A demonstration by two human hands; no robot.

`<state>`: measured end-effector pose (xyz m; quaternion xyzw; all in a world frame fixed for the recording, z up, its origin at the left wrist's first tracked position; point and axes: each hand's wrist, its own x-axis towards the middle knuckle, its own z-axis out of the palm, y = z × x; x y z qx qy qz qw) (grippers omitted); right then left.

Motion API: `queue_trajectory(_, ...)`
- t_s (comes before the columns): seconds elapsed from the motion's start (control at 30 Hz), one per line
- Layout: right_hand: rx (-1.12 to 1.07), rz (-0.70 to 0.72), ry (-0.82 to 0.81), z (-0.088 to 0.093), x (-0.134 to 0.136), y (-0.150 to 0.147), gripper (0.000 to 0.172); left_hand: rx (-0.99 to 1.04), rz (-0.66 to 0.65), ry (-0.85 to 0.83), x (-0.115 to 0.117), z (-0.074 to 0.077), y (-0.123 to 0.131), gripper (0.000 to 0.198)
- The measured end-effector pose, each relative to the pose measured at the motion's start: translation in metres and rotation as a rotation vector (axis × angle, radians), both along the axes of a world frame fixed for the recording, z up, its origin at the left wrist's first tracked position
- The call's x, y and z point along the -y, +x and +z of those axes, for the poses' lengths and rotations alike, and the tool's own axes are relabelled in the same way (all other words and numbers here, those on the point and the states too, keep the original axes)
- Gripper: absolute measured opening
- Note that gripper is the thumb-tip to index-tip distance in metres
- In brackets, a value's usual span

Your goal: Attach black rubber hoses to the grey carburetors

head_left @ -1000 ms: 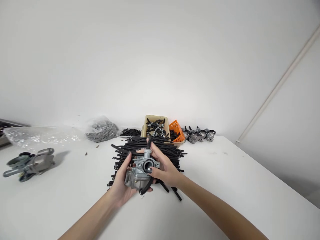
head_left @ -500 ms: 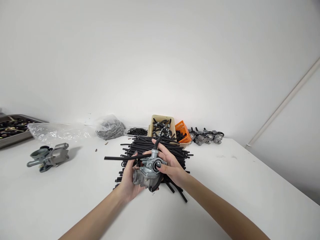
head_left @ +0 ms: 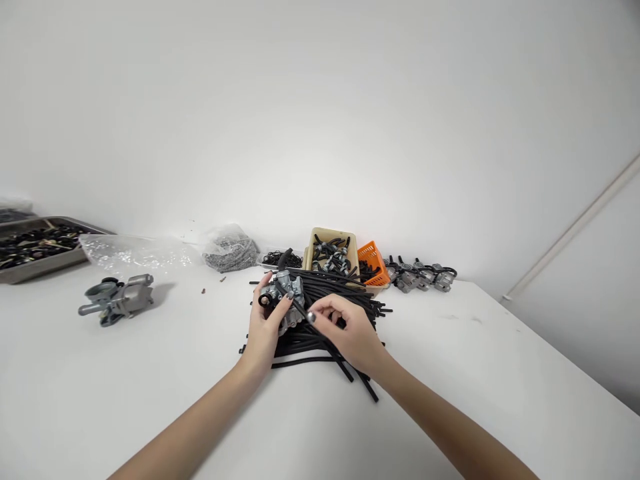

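Both forearms reach in from the bottom of the view and converge over the pile, wrists angled inward and hands just apart. The left hand (head_left: pixel 264 327) cups a silver-grey carburetor (head_left: pixel 286 300), its fingers curled closed around the body and the thumb on top, so the part sits just above the far-left side of the pile of cut black rubber hose (head_left: pixel 330 297), apparently resting against it (the hand hides where they meet). The right hand (head_left: pixel 347 330) is bent at the wrist, its fingertips (head_left: pixel 311 317) pinched closed on a thin black hose (head_left: pixel 327 343) that runs from the carburetor down past the near edge of the pile. Behind the pile, near the table's far edge, stand a beige crate (head_left: pixel 333 250), an orange basket (head_left: pixel 373 265) and a row of metal fuel parts (head_left: pixel 420 277). A wide stretch of white table (head_left: pixel 465 353) runs from the right hand to the right edge, and more lies left toward a lone metal part (head_left: pixel 117 299).
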<state>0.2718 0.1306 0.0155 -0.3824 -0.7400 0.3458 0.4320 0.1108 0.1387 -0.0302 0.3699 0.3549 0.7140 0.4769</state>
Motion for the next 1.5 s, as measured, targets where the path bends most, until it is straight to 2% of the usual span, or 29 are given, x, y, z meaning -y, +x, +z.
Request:
queue_trajectory(0.1, 0.141, -0.008, -0.006, -0.002, 0.004, -0.002, 0.01, -0.101, 0.05, 0.033, 0.001, -0.003, 0.0, 0.07)
queue_trajectory(0.2, 0.15, -0.021, -0.075, -0.007, 0.001, -0.002, 0.011, -0.194, 0.072, 0.04, 0.005, -0.002, 0.001, 0.069)
queue_trajectory(0.3, 0.156, 0.03, -0.09, -0.007, -0.002, -0.001, 0.014, -0.263, 0.109, 0.049, 0.006, 0.0, 0.002, 0.068)
queue_trajectory(0.37, 0.174, 0.04, -0.032, -0.005, -0.002, 0.0, 0.016, -0.278, 0.133, 0.055, 0.005, 0.0, 0.002, 0.067)
queue_trajectory(0.47, 0.163, -0.009, 0.142, -0.005, -0.002, 0.0, 0.022, -0.219, 0.123, 0.056, 0.002, -0.004, 0.001, 0.064)
queue_trajectory(0.57, 0.069, -0.033, 0.338, -0.013, -0.003, -0.002, 0.024, -0.155, 0.095, 0.08, -0.002, -0.008, -0.001, 0.061)
queue_trajectory(0.67, -0.023, -0.026, 0.417, -0.024, -0.007, -0.005, 0.024, -0.119, 0.072, 0.093, -0.005, -0.01, -0.002, 0.06)
queue_trajectory(0.93, -0.164, 0.01, 0.328, -0.04, -0.011, -0.006, 0.018, -0.026, -0.011, 0.017, -0.001, -0.009, 0.001, 0.06)
queue_trajectory(1.1, -0.183, 0.003, 0.357, -0.038, -0.008, -0.008, 0.015, -0.007, -0.044, 0.044, 0.0, -0.008, 0.002, 0.057)
queue_trajectory(1.23, -0.118, -0.062, 0.243, -0.031, -0.009, -0.011, 0.013, 0.011, -0.028, 0.023, 0.001, -0.008, 0.002, 0.06)
queue_trajectory(1.33, -0.092, -0.13, 0.172, -0.032, -0.016, -0.01, 0.011, -0.007, -0.027, 0.026, 0.003, -0.007, 0.002, 0.061)
queue_trajectory(1.5, -0.112, -0.088, 0.012, -0.035, -0.023, -0.005, 0.024, -0.145, -0.019, 0.086, 0.003, -0.007, 0.001, 0.061)
